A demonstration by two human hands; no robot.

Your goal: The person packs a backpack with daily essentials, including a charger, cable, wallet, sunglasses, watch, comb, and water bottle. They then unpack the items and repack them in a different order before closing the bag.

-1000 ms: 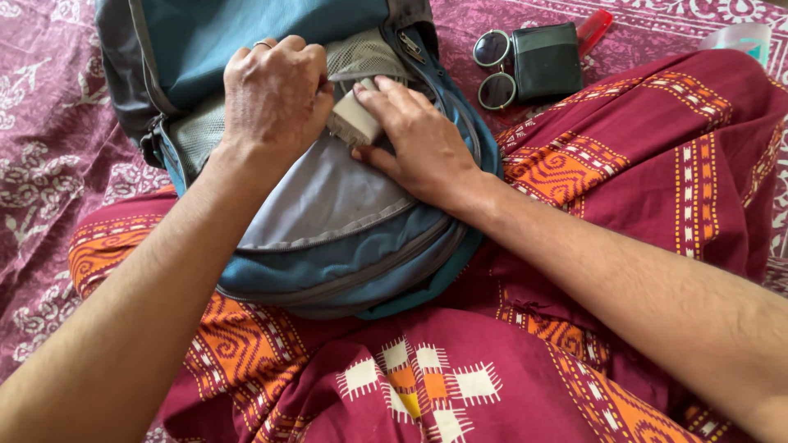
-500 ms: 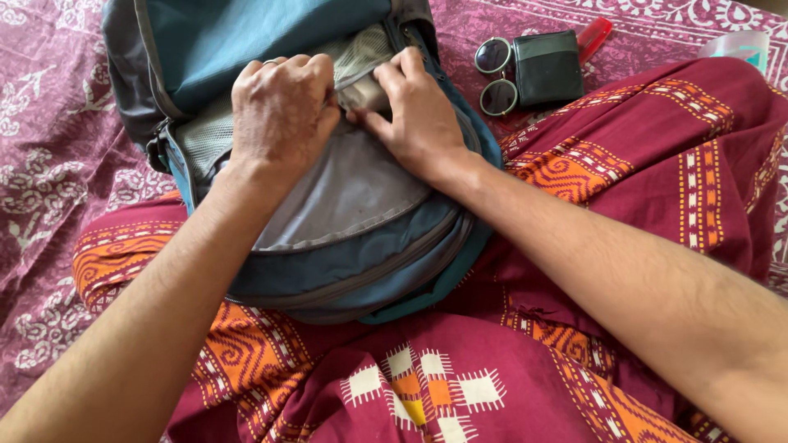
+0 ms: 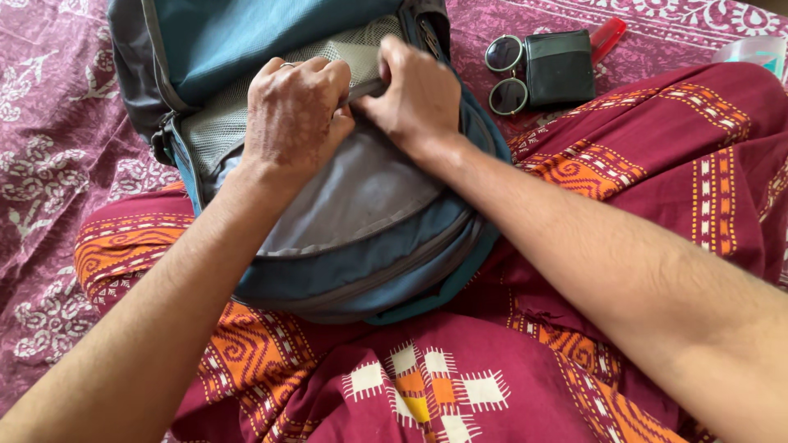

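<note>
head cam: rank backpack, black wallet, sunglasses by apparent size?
1. Backpack, by far the largest, though partly cut off at the top edge.
2. Black wallet.
3. Sunglasses, close to the wallet in size; same distance, so this order is tentative.

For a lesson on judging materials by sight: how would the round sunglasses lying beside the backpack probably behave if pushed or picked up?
The sunglasses look thin-framed, so probably light and easy to lift. Their round lenses suggest they are fragile and could scratch. Lying flat on the patterned cloth, touching the black wallet, they would likely drag rather than roll.

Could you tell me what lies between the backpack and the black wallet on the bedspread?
A pair of round sunglasses lies between the backpack and the black wallet, in the head view.
</note>
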